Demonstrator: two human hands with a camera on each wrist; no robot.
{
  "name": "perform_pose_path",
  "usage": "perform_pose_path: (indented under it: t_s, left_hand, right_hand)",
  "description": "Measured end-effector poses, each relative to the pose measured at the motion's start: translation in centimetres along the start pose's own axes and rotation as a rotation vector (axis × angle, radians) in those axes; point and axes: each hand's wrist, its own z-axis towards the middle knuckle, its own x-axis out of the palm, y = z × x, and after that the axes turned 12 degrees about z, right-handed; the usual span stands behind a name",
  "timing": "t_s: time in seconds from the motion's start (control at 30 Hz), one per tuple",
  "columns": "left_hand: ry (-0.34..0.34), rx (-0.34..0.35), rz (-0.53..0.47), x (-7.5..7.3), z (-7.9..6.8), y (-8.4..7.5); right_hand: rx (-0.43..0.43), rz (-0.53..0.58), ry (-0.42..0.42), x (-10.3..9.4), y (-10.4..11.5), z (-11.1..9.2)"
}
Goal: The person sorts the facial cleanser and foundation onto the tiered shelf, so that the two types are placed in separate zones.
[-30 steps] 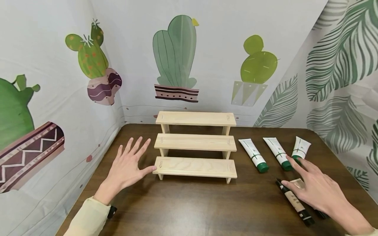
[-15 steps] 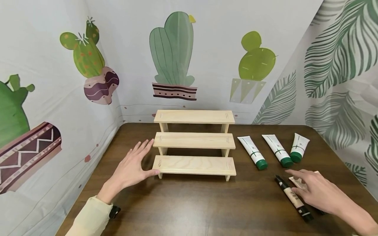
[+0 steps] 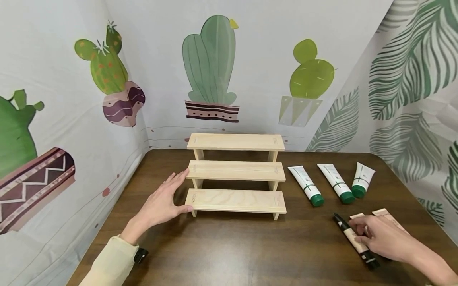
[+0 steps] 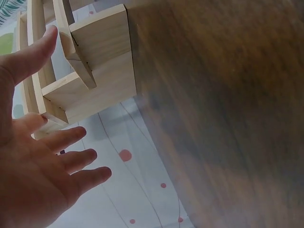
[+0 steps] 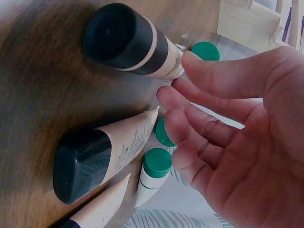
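My left hand (image 3: pixel 159 204) is spread at the left end of the three-tier wooden shelf (image 3: pixel 236 198). Its thumb touches the lowest step and a fingertip meets the middle one; the left wrist view shows the other fingers (image 4: pixel 76 160) extended. My right hand (image 3: pixel 388 236) is low over the table at the right, fingers loosely bent, fingertips at the edge of a slim beige tube with black ends (image 3: pixel 354 238). That tube lies on the table, its round black cap (image 5: pixel 116 35) toward the wrist camera. Whether the fingertips touch it is unclear.
Beside the right hand lie more beige tubes (image 3: pixel 386 214) with black caps, partly hidden. Several white tubes with green caps, one being the white tube (image 3: pixel 305 184), lie right of the shelf. A patterned cloth (image 3: pixel 257 79) hangs behind the brown table (image 3: pixel 222 250).
My right hand has come down and back from near the white tubes to the slim beige tube, its fingers bending. My left hand has moved right against the shelf's end.
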Motion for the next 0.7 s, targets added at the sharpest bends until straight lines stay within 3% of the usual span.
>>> perform_pose_path:
  t_s: [0.23,0.43,0.7]
  left_hand:
    - [0.015,-0.017,-0.102,0.4,-0.1,0.2]
    - [0.01,0.017,-0.179,0.4,0.0,0.3]
    - [0.016,0.009,-0.262,0.8,0.2,0.1]
  right_hand:
    - [0.055,0.053,0.08,-0.1,0.0,0.8]
    - [0.069,0.072,0.08,0.1,0.4,1.4]
    - [0.061,0.119,0.09,0.3,0.1,1.8]
